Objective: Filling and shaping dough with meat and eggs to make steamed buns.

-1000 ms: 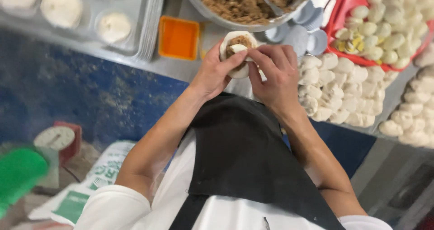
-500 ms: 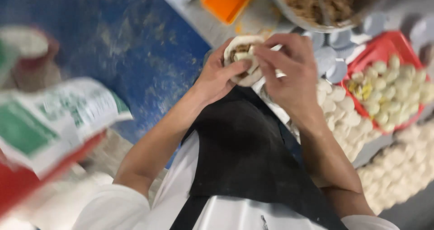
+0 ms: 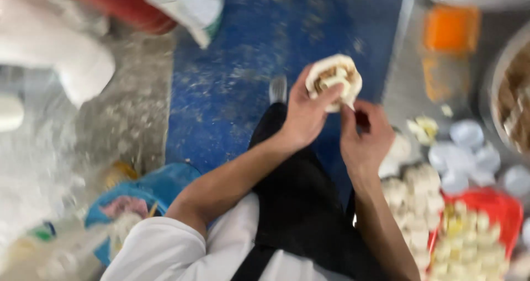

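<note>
A round white dough wrapper (image 3: pixel 334 78) with brown filling in its middle rests in my left hand (image 3: pixel 305 116), cupped by the fingers. My right hand (image 3: pixel 366 139) is just right of it, thumb and fingertips pinching the wrapper's lower right edge. Both hands are held above my black apron (image 3: pixel 301 203), over the blue floor. The picture is blurred by motion.
An orange container (image 3: pixel 450 29) and a metal bowl of brown filling (image 3: pixel 514 96) are at the right. Below them lie white dough discs (image 3: pixel 469 154), folded dumplings (image 3: pixel 415 188) and a red tray (image 3: pixel 499 205) of dumplings. Blue floor (image 3: pixel 243 65), a white sack (image 3: pixel 187 5) and a blue bag (image 3: pixel 160 184) are at the left.
The view has swung left, so the table with bowl and trays slid to the right edge. Both hands stay on the filled wrapper, the right hand working its edge.
</note>
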